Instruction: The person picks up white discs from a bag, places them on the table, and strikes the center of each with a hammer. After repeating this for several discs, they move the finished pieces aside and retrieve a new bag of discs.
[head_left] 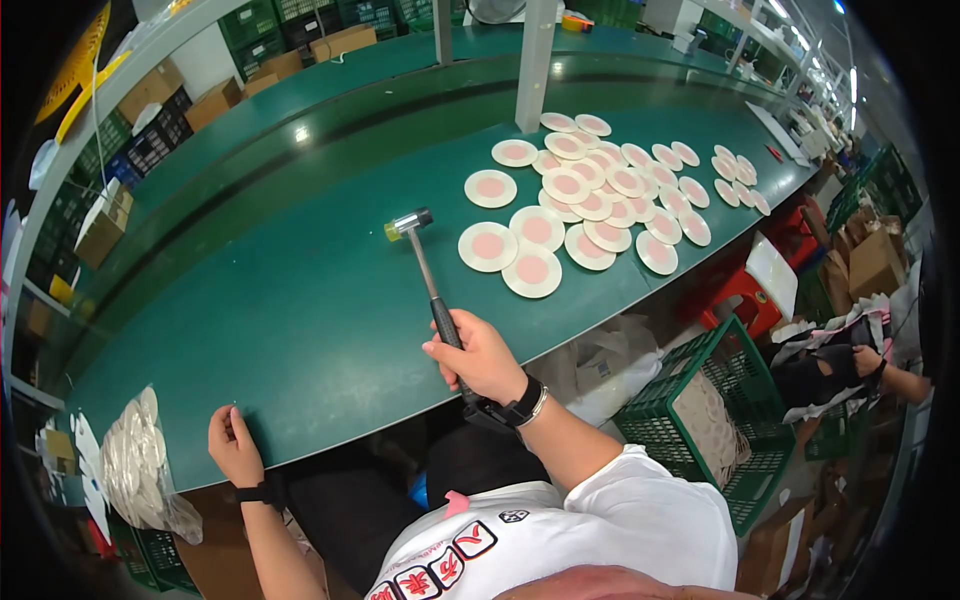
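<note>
My right hand (480,357) is wrapped round the black grip of a small mallet (421,262). The mallet has a metal shaft, one yellowish face and one dark face, and its head is over the green tabletop (300,340). At the table's near edge, my left hand (236,446) has its fingers curled together; whatever they hold, if anything, is too small to make out. Right of the mallet head lie many round white discs with pink centres (532,270), spread out and partly overlapping.
A clear plastic bag of white discs (138,460) sits at the table's left end. Below the right edge stands a green crate (745,455) beside a red stool (745,300). A metal post (536,70) rises behind the discs. Another person's hand (866,360) shows far right.
</note>
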